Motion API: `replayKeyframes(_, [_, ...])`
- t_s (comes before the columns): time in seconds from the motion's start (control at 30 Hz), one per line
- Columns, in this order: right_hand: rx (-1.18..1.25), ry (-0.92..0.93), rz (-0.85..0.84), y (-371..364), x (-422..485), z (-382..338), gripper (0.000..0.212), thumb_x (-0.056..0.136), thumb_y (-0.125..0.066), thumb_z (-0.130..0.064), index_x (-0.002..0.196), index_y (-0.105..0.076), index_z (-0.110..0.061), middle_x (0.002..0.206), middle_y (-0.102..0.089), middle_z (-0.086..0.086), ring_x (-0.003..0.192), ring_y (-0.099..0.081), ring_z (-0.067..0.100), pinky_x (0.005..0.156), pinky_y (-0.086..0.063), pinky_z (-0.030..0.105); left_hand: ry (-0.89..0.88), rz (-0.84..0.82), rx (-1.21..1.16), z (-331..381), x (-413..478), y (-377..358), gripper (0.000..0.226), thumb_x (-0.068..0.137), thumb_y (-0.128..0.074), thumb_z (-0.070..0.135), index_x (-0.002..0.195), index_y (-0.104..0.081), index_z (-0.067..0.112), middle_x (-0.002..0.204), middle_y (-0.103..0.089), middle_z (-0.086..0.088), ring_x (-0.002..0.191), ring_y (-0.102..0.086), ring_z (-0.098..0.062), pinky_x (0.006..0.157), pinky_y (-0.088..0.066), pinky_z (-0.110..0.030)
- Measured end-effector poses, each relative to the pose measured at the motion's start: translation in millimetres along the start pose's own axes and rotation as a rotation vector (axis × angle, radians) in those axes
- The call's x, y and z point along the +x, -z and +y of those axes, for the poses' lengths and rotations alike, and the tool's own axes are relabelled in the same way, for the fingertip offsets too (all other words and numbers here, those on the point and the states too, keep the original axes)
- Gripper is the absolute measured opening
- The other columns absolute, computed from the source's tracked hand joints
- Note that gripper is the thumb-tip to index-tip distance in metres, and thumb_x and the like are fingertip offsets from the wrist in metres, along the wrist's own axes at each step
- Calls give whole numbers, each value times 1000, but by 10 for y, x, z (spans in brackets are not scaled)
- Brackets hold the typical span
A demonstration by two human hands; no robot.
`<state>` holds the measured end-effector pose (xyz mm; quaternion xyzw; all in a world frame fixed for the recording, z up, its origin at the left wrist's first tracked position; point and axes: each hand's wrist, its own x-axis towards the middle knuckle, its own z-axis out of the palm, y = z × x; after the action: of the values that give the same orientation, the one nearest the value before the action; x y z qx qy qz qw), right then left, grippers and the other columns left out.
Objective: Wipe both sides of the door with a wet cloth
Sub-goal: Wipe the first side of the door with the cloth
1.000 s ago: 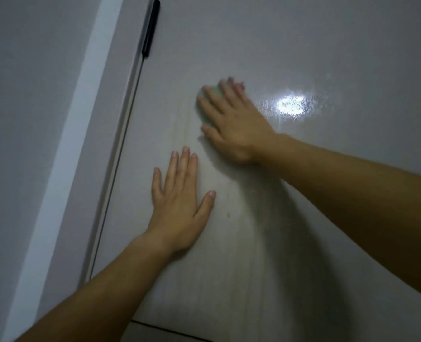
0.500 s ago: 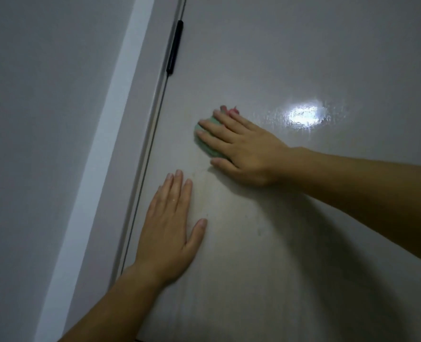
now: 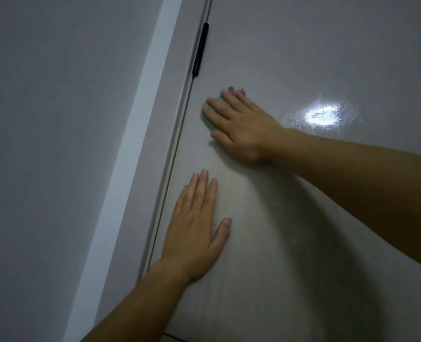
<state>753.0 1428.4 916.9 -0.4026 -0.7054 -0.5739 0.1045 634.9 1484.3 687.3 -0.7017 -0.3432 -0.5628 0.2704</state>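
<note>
The pale grey door (image 3: 315, 58) fills most of the head view. My right hand (image 3: 239, 124) lies flat on it with straight fingers, pressing a green cloth (image 3: 208, 119) against the surface close to the hinge edge. Only the cloth's left rim and a pink bit near my fingertips show. My left hand (image 3: 196, 228) rests flat on the door below, fingers straight, holding nothing. A wet sheen with a bright light reflection (image 3: 323, 114) sits to the right of my right hand.
A black hinge (image 3: 200, 49) sits on the door's left edge, above my right hand. The door frame (image 3: 177, 99) runs diagonally beside it, with a lighter strip and the grey wall (image 3: 56, 144) further left.
My right hand has slid the cloth leftwards across the door toward the hinge edge. The view has shifted, and my left hand stays flat on the door.
</note>
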Motion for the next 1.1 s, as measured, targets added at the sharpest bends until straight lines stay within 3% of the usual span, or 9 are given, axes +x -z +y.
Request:
replayKeyframes(0.1, [38, -84, -10, 55, 323, -203, 68, 107, -13, -56, 164, 3, -23, 172, 8, 3, 157, 16, 27, 126, 16, 43, -2, -12, -18, -29, -4, 14, 75, 104, -16, 60, 163, 13, 24, 171, 21, 6, 157, 19, -12, 125, 11, -28])
replayKeyframes(0.27, [-25, 317, -64, -142, -239, -300, 71, 103, -5, -62, 163, 4, -26, 171, 6, 0, 156, 17, 25, 125, 15, 41, -58, -59, -45, -145, -115, 97, 77, 105, -24, 57, 164, 11, 23, 171, 21, 4, 157, 18, -12, 126, 9, -28])
replayKeyframes(0.4, [-23, 99, -54, -21, 7, -76, 72, 102, -5, -63, 163, 6, -26, 172, 7, 3, 157, 16, 27, 126, 13, 43, 44, -77, -56, -286, -322, 136, 78, 102, -21, 61, 162, 15, 27, 170, 24, 6, 156, 21, -13, 128, 9, -37])
replayKeyframes(0.5, [2, 6, -28, -15, 214, -244, 71, 105, -10, -61, 163, 8, -24, 172, 10, 5, 156, 18, 29, 126, 14, 44, 67, -78, -77, -331, -383, 136, 80, 102, -23, 60, 162, 17, 27, 169, 27, 9, 155, 24, -11, 124, 16, -30])
replayKeyframes(0.57, [15, 78, -27, -100, 53, -435, 71, 105, -9, -60, 164, 6, -23, 172, 8, 6, 156, 17, 30, 126, 14, 44, 59, -77, -97, -327, -389, 141, 80, 102, -24, 60, 162, 16, 25, 169, 26, 9, 156, 22, -11, 124, 18, -25])
replayKeyframes(0.7, [-49, 347, -89, -230, -447, -569, 73, 101, 1, -61, 163, -1, -23, 172, 0, 4, 157, 10, 30, 127, 10, 44, 70, -97, -110, -346, -509, 115, 80, 102, -23, 61, 162, 18, 26, 169, 26, 8, 156, 22, -11, 127, 10, -35])
replayKeyframes(0.87, [3, -12, -21, -153, -279, -468, 73, 103, -3, -60, 164, 2, -22, 173, 4, 6, 157, 13, 31, 127, 10, 47, 48, -81, -95, -334, -574, 95, 80, 103, -26, 56, 163, 15, 22, 170, 23, 5, 157, 19, -14, 126, 10, -29])
replayKeyframes(1.03, [-49, 306, -84, -312, -847, -733, 73, 103, -5, -61, 164, -8, -22, 172, -7, 7, 158, 5, 33, 128, 4, 48, 42, -97, -102, -344, -585, 102, 80, 103, -25, 58, 162, 16, 23, 170, 23, 3, 157, 19, -15, 126, 9, -30])
replayKeyframes(1.1, [-95, 288, -91, -244, -868, -526, 71, 104, -4, -59, 164, -7, -23, 172, -5, 7, 158, 5, 33, 128, 5, 47, 38, -91, -100, -337, -591, 94, 80, 103, -25, 58, 162, 17, 24, 170, 23, 3, 157, 19, -15, 126, 8, -31])
